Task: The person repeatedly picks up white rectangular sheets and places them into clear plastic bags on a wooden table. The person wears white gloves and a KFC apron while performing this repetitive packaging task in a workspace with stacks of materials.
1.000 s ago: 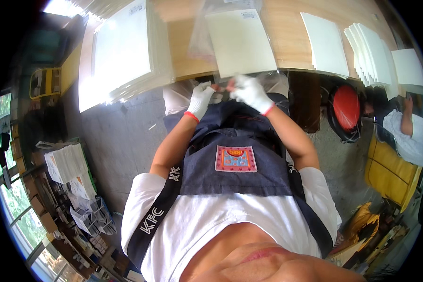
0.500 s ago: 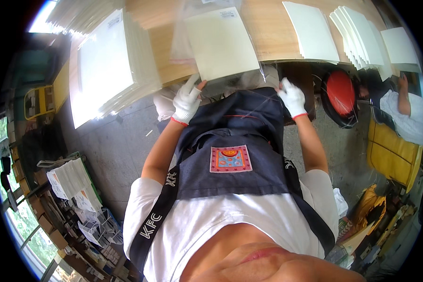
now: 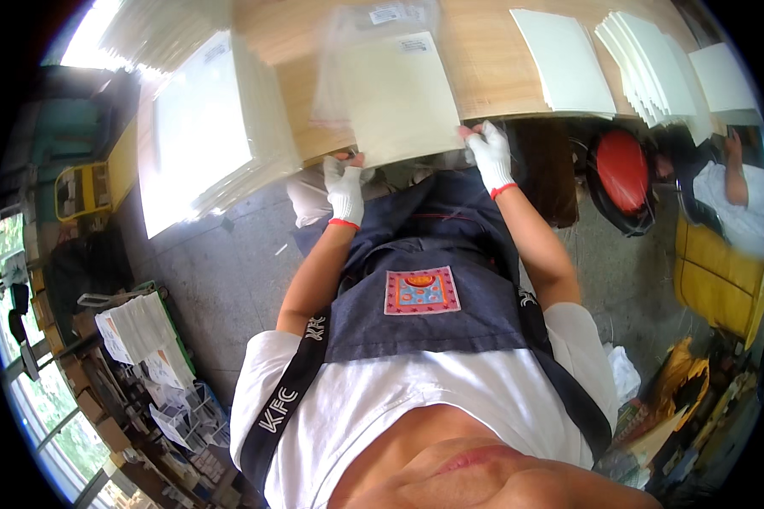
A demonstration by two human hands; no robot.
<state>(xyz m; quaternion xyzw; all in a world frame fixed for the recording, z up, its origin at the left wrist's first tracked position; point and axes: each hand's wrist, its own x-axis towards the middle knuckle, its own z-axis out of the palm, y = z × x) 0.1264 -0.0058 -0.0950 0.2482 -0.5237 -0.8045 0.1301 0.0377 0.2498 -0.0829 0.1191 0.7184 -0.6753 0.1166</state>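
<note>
A flat cream board in what looks like a clear plastic sleeve, with a small label at its far right corner, lies at the table's near edge. My left hand, in a white glove with bare fingertips and a red cuff, is closed at its near left corner. The near right corner is pinched by my right hand, gloved the same way. Clear plastic bags show under and beyond the board, one bearing a label.
Left on the wooden table stands a tall stack of plastic-wrapped boards. White boards and a fanned stack lie to the right. Below are a red-topped stool, a yellow chair and a seated person.
My right hand has moved left from beside the board to its near right corner. My left hand has shifted slightly right and closed at the near left corner.
</note>
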